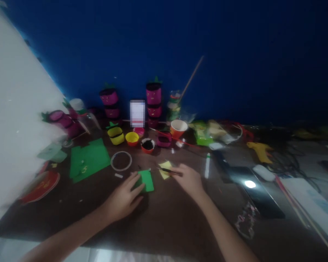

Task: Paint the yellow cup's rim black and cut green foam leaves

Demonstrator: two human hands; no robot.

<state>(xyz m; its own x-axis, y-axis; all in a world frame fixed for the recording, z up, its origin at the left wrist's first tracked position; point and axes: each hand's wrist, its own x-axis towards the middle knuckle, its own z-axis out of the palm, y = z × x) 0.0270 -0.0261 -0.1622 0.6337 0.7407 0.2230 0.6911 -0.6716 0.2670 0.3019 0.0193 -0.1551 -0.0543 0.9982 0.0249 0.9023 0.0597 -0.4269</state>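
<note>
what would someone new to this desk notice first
Probably the purple stacked figures with green tops, standing along the back against the deep blue wall. Next, the large green sheet lying flat at the left, and the yellow glue gun at the right. In the middle, the left hand rests on a small green piece, while the right hand holds a dark, slim tool over yellow paper.

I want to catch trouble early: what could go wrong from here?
The dark tool in the right grip could mark or nick the yellow paper beneath it. The left grip might shift the small green piece it rests on. Reaching forward could tip the small open cup with dark contents, just beyond.
</note>
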